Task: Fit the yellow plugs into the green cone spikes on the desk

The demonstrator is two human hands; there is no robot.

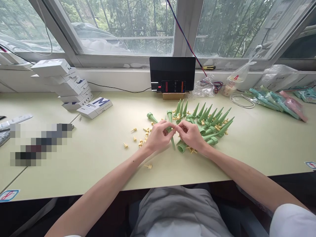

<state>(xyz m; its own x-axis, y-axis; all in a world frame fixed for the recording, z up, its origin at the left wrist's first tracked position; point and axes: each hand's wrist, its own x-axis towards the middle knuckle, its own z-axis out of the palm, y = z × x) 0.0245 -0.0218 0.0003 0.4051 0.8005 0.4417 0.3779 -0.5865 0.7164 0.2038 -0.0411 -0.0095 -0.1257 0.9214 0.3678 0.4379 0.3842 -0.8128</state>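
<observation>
My left hand (160,135) is closed around a green plastic plant-watering spike (169,115), its threaded end up and its point toward me. Thumb and forefinger of my right hand (190,134) are pinched together, touching the left fingertips; whatever is between them is too small to make out. Many similar green spikes (208,121) lie or stand in a cluster beyond and beside my right hand, with small yellow plastic pieces among them. More yellow pieces (134,138) are scattered left of my left hand, and a single yellow piece (148,166) lies nearer the table's front edge.
Stacked white boxes (74,87) stand at the back left, with a loose box (95,107) beside them. A phone (173,87) leans on a dark tablet (172,70) by the window. A bagged cup (232,84) and teal and pink packets (278,102) sit at the back right.
</observation>
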